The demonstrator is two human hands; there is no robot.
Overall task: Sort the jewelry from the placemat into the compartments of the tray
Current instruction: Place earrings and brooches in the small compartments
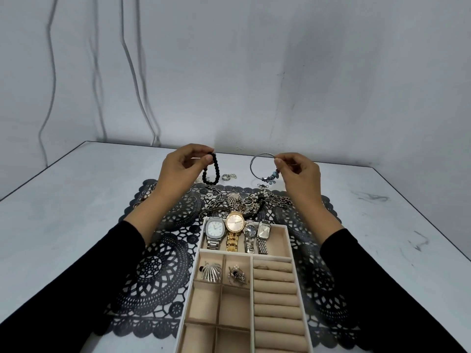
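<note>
While both arms reached out past the tray, each hand held one bracelet up over the mat's far edge. The left hand (178, 169) pinched a black bead bracelet (215, 171) between thumb and fingertips at its top, so the loop hung free below. The right hand (298, 171) pinched a thin silver bangle (270, 177) the same way at its upper edge, with its small blue and dark charms gathered at the bottom. Held by one point and well apart, the two could not tangle, which looked like the reason for taking one in each hand.

Both dangled above the far edge of the black lace placemat (158, 263), near a few loose rings (226, 177) that lay on the white table (382, 225) just beyond it. Nearer the person, a heap of unsorted jewelry (249, 202), with chains, pearls and a shell-shaped piece, lay on the mat against the far end of the tray.

The beige tray (281, 240) sat on the near half of the mat, probably so each piece had a short way to go. Its far compartment held four watches (235, 225) side by side, like with like. Nearer the person, a fan brooch (211, 271) and a pearl brooch (237, 275) each had a small square. What looked like a ring sat in the ring rolls (276, 299) on the right. The nearer squares (232, 309) were bare, so I judged one of them the likely home for the bracelets.
</note>
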